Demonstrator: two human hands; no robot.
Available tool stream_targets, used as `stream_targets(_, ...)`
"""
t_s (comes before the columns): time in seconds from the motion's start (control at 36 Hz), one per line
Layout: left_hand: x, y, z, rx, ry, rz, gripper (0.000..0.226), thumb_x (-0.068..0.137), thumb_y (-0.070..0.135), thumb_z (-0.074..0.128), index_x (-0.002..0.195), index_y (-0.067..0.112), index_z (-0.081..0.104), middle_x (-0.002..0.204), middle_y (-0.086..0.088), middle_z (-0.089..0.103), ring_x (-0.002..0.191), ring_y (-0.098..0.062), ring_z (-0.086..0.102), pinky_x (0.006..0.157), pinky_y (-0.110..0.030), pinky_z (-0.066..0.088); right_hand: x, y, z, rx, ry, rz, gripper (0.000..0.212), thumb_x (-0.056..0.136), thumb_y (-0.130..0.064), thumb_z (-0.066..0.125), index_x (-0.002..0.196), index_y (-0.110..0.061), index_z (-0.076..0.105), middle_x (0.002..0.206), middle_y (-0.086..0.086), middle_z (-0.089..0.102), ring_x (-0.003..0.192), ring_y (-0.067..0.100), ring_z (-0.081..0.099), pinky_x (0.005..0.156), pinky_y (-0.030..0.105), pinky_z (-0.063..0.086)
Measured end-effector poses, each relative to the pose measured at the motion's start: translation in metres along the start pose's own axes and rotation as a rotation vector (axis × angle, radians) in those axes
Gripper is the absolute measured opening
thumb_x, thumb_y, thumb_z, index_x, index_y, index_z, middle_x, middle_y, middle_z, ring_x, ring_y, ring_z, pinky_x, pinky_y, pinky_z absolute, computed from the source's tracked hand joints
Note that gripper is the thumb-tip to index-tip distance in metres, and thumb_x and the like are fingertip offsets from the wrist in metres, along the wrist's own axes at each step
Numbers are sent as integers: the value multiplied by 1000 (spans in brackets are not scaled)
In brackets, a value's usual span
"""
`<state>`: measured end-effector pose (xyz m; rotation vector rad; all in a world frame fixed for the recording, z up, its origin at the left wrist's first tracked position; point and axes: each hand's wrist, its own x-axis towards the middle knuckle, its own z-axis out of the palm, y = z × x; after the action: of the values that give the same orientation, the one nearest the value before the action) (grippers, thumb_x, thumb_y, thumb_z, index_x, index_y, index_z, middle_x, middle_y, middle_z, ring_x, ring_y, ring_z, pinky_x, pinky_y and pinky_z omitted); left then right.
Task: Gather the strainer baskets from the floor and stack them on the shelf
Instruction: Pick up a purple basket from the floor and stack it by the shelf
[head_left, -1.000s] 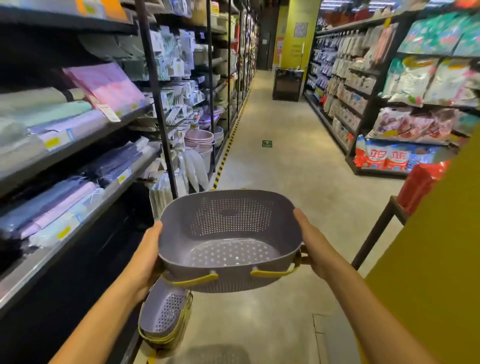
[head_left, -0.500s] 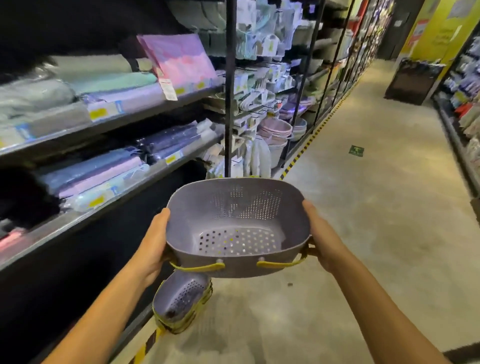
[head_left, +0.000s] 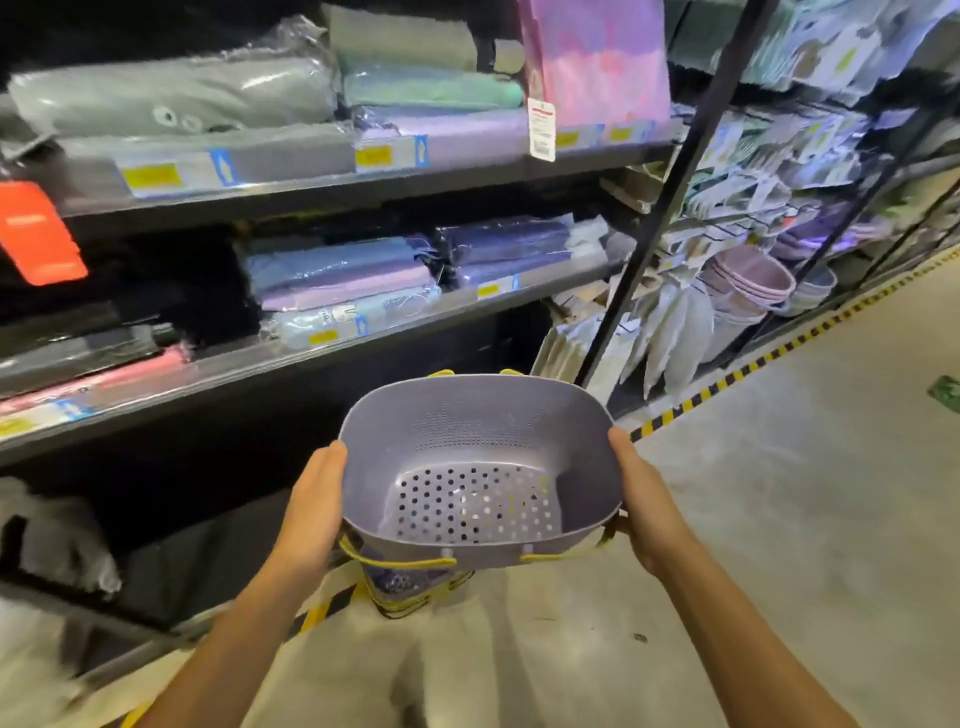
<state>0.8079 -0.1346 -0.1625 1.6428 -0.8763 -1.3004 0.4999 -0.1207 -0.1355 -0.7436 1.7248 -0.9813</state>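
Both hands hold one purple basket (head_left: 478, 452) up in the air, in the middle of the view. The left hand (head_left: 311, 514) is on its side at 9 o'clock. The right hand (head_left: 649, 514) is on its side at 3 o'clock. Each thumb lies flat on the wall of the basket. The fingers go under it, so I cannot see how they bend. Nothing else holds the basket up, so I think both hands grip it.

The basket is open side up and tips a little toward the person. Its long way runs from 9 to 3 o'clock, from one hand to the other. The yellow handles (head_left: 405, 563) hang along the near side.

Right below it, at 6 o'clock, a small pile of baskets (head_left: 400, 587) sits on the floor (head_left: 779, 493). The held basket hides most of the pile.

The shelf (head_left: 218, 366) is at 10 o'clock from the basket, up and to the left. Folded cloths (head_left: 337, 280) lie on it. Under that shelf there is a dark gap at 9 o'clock. I cannot tell what is in the gap.

The left hand is the one nearer to the shelf. So I think the basket has to go left and away from the person, with the left hand going first.
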Motion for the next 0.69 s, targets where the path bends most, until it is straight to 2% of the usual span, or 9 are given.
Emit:
stream_targets(0.06, 9, -6, -3, -25, 68, -53, 31, 94, 54, 42, 99, 33, 64, 106, -1, 69, 97, -24, 68, 87, -51, 58, 15, 2, 14, -17, -18, 5, 47, 101, -64, 38, 119, -36, 72, 110, -9, 78, 91, 11, 75, 71, 34, 53)
stream_targets(0.17, 32, -18, -10, 7, 166, -127, 22, 88, 36, 46, 71, 30, 56, 84, -5, 61, 68, -23, 58, 59, -40, 47, 45, 1, 37, -64, -76, 23, 45, 101, -63, 41, 107, -35, 76, 101, -10, 79, 96, 16, 74, 77, 37, 54)
stream_targets(0.22, 37, -24, -11, 77, 153, -96, 24, 82, 44, 42, 74, 25, 55, 81, -11, 60, 66, -29, 59, 55, -42, 46, 62, 2, 46, -75, -108, 28, 46, 101, -63, 43, 101, -31, 77, 96, -9, 80, 99, 21, 73, 86, 46, 55)
stream_targets(0.31, 41, -36, -9, 61, 217, -32, 30, 90, 46, 40, 86, 23, 60, 90, -5, 63, 80, -25, 61, 63, -37, 48, 89, 5, 58, -83, -193, 34, 52, 99, -65, 44, 114, -25, 74, 106, -2, 79, 109, 26, 70, 95, 57, 53)
stream_targets(0.39, 48, -57, 0, -77, 312, -54, 28, 105, 36, 43, 104, 21, 66, 106, 0, 67, 96, -15, 63, 80, -38, 51, 123, 19, 65, -68, -274, 8, 50, 103, -59, 42, 127, -27, 71, 118, -5, 76, 112, 18, 71, 92, 41, 57)
stream_targets(0.47, 57, -79, 15, -53, 355, -46, 29, 108, 33, 41, 107, 17, 65, 105, 1, 64, 88, 1, 62, 81, -29, 51, 165, 39, 68, -104, -367, -1, 53, 103, -63, 39, 132, -30, 68, 125, -7, 73, 116, 14, 69, 101, 44, 54)
stream_targets(0.53, 66, -97, 28, -14, 373, -18, 28, 109, 26, 38, 102, 13, 62, 100, 0, 59, 79, 5, 55, 74, -18, 48, 191, 53, 71, -125, -406, -3, 51, 103, -61, 40, 129, -29, 70, 122, -9, 74, 114, 11, 69, 95, 40, 55)
stream_targets(0.61, 88, -130, 44, -25, 374, -101, 24, 105, 39, 41, 92, 29, 59, 95, 4, 59, 84, -9, 54, 76, -31, 48, 228, 77, 75, -169, -396, 46, 47, 102, -61, 44, 120, -28, 72, 115, -12, 75, 108, 8, 68, 87, 35, 54)
stream_targets(0.69, 116, -168, 61, -133, 454, -220, 29, 92, 47, 48, 90, 20, 60, 91, -10, 63, 84, -20, 56, 76, -45, 48, 261, 103, 84, -178, -418, 73, 46, 102, -62, 41, 116, -34, 74, 115, -15, 75, 110, 6, 70, 96, 36, 53)
